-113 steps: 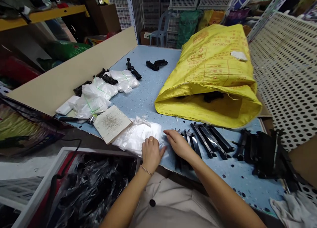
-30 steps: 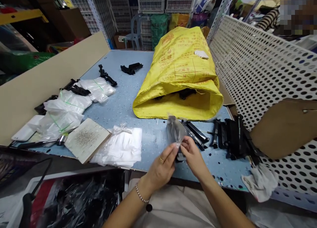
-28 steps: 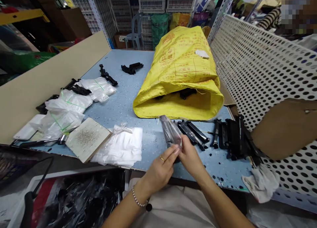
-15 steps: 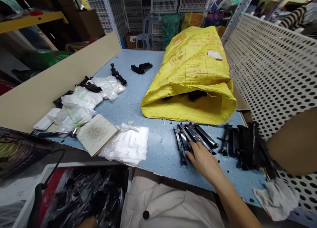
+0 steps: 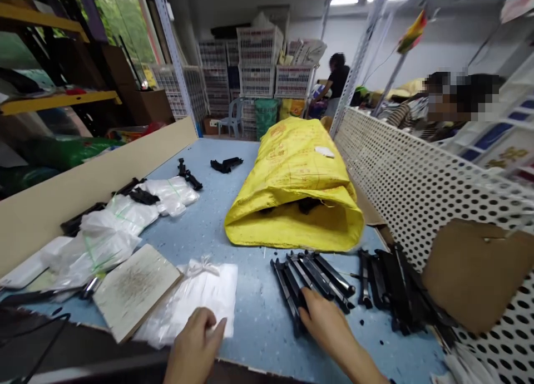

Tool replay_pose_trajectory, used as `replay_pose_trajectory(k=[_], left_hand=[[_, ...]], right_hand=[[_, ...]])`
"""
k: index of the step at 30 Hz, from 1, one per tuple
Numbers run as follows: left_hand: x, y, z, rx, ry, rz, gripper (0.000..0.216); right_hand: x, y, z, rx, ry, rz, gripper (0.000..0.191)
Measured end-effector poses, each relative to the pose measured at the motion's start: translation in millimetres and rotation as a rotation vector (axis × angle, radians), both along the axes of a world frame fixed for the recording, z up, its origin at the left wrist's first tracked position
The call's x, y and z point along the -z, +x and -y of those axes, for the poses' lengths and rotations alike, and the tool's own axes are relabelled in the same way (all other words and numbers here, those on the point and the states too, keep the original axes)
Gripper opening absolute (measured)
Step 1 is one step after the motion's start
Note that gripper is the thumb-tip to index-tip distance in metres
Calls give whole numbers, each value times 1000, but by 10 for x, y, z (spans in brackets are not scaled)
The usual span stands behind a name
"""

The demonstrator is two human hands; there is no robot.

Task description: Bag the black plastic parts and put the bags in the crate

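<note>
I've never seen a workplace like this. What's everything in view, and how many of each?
yellow woven sack with red print: one, yellow, lying on the workbench
speckled workbench: one, pale blue, under everything here
long black plastic parts: several, black, fanned out near right
black plastic heap: one, black, right of those
green-banded plastic bags: several, whitish, left side
flat white plastic bag stack: one, white, near edge
dusty board: one, off-white, beside that stack
perforated panel: one, white, right side
wire crates: many, white, far back
standing person: one, dark top, far back
left hand: one, on the white stack
right hand: one, touching the black parts
</note>
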State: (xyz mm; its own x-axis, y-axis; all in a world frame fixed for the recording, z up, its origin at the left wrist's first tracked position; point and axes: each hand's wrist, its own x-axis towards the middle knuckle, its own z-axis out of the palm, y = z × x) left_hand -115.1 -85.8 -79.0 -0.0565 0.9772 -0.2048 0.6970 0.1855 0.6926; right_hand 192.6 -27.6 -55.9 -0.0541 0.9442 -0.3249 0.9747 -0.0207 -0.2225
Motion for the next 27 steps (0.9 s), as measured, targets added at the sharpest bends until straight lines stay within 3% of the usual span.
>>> replay_pose_trajectory(k=[3,5,8,11,17,21,25,27], left_hand=[[63,359,-432,43,353,-411,37],[125,456,-547,114,395,-570,27],[208,377,-581,177,320,-593,32],[250,237,-573,143,230,-496,32],[294,222,-521,119,417,-567,28],[174,136,-552,73,240,-263,30],[90,-3,-628,-115,57,286,20],[83,-32,-641,-196,27,436,25]], right_hand=[[74,45,26,31,50,-98,33],[132,106,57,56,75,-188,33],[230,189,85,108,83,-391,36],[312,184,68,175,36,-680,36],[266,-68,-18,270,-102,-1156,35],[200,-207,-46,352,-177,-1276,44],[203,-326,-56,416,-323,-1425,46],[190,-388,-60,431,-385,-1489,44]])
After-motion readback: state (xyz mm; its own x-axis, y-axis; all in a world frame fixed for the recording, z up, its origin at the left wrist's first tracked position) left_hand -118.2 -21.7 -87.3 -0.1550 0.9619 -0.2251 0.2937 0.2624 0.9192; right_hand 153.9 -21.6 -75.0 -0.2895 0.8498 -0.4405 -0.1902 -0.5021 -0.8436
